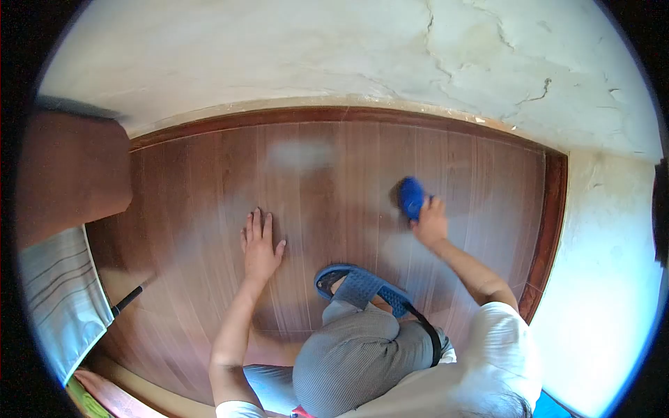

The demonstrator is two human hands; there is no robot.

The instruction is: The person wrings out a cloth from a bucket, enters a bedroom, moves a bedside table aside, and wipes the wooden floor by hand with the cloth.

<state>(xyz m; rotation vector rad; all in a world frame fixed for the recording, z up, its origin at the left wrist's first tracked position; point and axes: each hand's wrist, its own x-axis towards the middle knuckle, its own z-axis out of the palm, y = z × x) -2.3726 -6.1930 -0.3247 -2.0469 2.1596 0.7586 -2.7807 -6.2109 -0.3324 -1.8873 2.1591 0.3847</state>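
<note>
My left hand [260, 245] lies flat on the brown wood-look floor [341, 209], fingers spread and holding nothing. To the right, my right hand [431, 220] is closed around the near end of a blue oval scrub brush [411, 196], held low at the floor. The brush's underside is hidden, and its outline is slightly blurred. Between my arms, a blue slipper [362, 286] is on my foot, beside my bent knee in grey trousers [348, 362].
A pale, cracked wall [279, 63] rises behind a dark red skirting board [334, 113], which turns along the right side. At left stand a brown padded block [77, 174] and a striped cloth [59, 285] with a black rod end [129, 299] beside it.
</note>
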